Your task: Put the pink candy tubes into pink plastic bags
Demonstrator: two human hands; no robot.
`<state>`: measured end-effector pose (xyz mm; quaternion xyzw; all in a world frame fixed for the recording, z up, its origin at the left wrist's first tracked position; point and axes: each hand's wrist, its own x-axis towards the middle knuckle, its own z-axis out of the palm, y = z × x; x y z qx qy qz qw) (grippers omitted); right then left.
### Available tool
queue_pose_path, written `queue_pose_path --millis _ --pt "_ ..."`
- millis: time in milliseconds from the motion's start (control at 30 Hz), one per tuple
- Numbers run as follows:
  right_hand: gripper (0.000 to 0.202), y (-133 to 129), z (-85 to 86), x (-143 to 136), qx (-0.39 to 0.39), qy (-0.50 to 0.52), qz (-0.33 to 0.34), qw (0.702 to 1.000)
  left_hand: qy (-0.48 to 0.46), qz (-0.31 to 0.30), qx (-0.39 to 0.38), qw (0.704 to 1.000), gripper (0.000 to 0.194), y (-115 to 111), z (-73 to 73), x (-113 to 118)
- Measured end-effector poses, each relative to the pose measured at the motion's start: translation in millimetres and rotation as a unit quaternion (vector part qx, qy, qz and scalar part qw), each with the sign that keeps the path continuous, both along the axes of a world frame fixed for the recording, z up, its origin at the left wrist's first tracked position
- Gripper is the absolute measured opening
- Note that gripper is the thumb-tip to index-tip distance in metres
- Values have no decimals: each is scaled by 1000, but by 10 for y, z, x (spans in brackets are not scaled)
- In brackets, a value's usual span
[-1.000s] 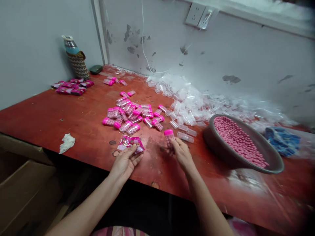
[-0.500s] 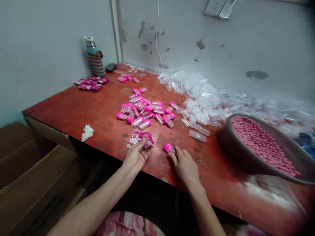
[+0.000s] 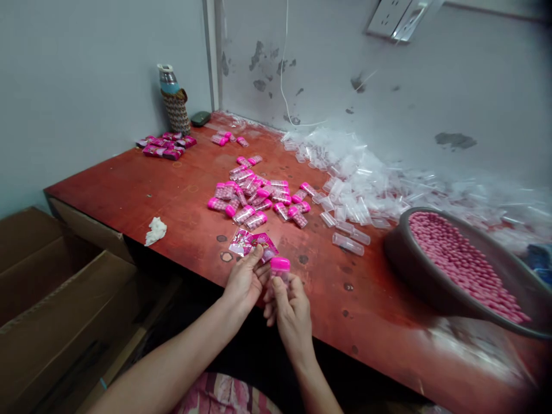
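Note:
Between thumb and fingers, my left hand [image 3: 246, 277] pinches a printed pink plastic wrapper [image 3: 264, 244] over the table's front edge. Beside it, my right hand [image 3: 293, 305] is closed around a small clear bottle with a bright pink cap [image 3: 280, 264], held upright with the cap on top. The fingers hide most of that bottle's body. Just beyond the hands lies a loose pile of similar pink-capped bottles [image 3: 256, 192] filled with pink beads. Both hands are close together, nearly touching.
A dark basin [image 3: 399, 253] of pink beads [image 3: 461, 264] stands at the right. Empty clear bottles [image 3: 357, 178] are heaped along the wall. Wrapped pink packs [image 3: 164, 150] lie near a flask [image 3: 175, 106] at the back left. Crumpled white tissue [image 3: 155, 231] and cardboard boxes [image 3: 64, 322] are leftward.
My right hand has lifted the pink-capped bottle off the table and brought it left, turned upright, beside my left hand. The left hand still holds the wrapper. The view has shifted slightly.

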<state>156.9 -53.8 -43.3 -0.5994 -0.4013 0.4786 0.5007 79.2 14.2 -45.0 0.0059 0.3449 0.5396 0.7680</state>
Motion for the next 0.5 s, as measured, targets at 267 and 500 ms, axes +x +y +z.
queue_pose_path --millis 267,500 --pt "22 71 -70 -12 14 13 7 1000 60 -66 85 992 20 -58 82 28" --pt "21 117 -87 32 23 24 15 999 100 -120 135 978 25 0 114 -10"
